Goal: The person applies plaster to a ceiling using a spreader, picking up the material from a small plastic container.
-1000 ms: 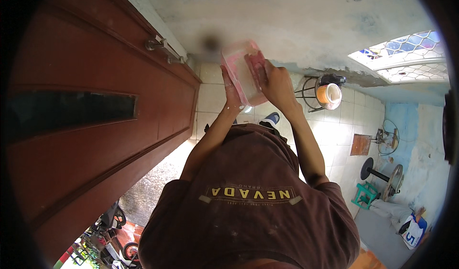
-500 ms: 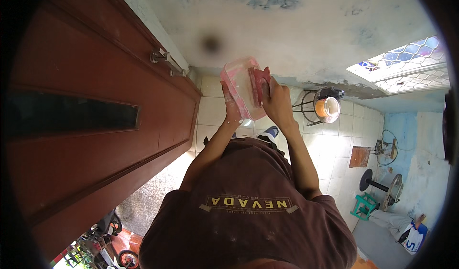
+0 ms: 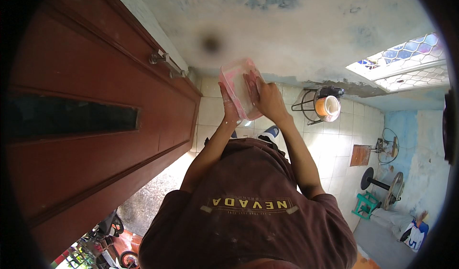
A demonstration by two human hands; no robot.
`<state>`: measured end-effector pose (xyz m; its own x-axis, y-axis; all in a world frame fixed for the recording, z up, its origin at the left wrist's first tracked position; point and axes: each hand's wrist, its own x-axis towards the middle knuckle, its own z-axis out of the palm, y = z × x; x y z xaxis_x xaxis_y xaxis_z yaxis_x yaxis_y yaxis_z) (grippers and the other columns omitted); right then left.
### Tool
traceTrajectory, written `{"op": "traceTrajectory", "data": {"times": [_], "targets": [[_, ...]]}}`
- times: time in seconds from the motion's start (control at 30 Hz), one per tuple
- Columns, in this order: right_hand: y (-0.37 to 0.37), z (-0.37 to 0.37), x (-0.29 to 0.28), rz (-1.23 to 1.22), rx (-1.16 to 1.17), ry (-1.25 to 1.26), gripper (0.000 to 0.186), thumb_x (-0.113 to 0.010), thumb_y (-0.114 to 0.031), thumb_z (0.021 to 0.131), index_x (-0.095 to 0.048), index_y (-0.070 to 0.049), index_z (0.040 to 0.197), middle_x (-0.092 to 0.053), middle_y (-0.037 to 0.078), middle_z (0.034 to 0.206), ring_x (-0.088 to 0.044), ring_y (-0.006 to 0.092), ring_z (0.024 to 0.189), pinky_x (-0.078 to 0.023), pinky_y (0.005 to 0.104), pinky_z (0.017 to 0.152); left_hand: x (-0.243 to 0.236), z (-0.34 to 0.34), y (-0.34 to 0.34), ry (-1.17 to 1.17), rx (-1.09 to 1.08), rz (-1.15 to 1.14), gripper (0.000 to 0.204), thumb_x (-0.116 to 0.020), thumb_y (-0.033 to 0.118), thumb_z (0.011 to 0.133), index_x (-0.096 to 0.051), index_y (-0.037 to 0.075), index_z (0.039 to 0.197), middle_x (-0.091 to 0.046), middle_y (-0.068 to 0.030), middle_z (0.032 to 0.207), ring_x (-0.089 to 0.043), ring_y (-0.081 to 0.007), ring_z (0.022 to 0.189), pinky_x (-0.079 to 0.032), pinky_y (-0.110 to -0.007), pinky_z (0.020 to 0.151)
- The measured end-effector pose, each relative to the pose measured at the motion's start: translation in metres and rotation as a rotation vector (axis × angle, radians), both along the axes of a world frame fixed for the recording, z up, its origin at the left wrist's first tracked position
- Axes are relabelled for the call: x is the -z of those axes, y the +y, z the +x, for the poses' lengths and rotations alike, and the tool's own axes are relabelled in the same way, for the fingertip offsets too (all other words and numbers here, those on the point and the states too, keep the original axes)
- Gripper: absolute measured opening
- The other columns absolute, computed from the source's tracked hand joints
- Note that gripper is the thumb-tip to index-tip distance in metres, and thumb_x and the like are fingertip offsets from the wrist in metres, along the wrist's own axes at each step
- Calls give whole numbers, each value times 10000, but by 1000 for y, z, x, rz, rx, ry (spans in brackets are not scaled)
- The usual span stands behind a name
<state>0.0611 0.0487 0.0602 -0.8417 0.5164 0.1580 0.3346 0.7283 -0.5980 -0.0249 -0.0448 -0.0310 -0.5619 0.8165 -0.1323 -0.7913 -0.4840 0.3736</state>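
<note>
Moved leftward since the earlier frame, the pink scraper (image 3: 250, 82) sits inside the pink-rimmed tray (image 3: 237, 81), nearer its right edge than its left. Right hand (image 3: 272, 100): fingers closed around the scraper. Left hand (image 3: 229, 105): fingers gripping the tray's left edge. An orange tub (image 3: 322, 107) stands on a round stool (image 3: 330, 119) beyond the tray's right edge.

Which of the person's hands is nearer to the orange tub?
Right. The right hand, gripping the pink tool at the tray, is left of the orange tub, apart from it; the left hand, holding the tray's left side, is farther left.
</note>
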Motion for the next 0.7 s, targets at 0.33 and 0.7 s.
{"op": "traceTrajectory", "data": {"times": [0.33, 0.7], "targets": [[-5, 10, -21, 55, 73, -16, 194, -603, -143, 958, -592, 50, 945, -588, 288, 645, -607, 495, 627, -485, 530, 577, 3, 0, 2, -2, 37, 19, 914, -384, 799, 924, -371, 105, 1520, -529, -110, 1433, -555, -269, 1282, -469, -428, 1100], [-7, 6, -17, -16, 126, -70, 233, -583, -167, 977, -594, 41, 872, -603, 299, 672, -618, 504, 660, -488, 541, 602, 4, 0, 0, 57, 5, -67, 927, -372, 809, 922, -364, 96, 1515, -524, -119, 1432, -544, -271, 1294, -467, -438, 1098]]}}
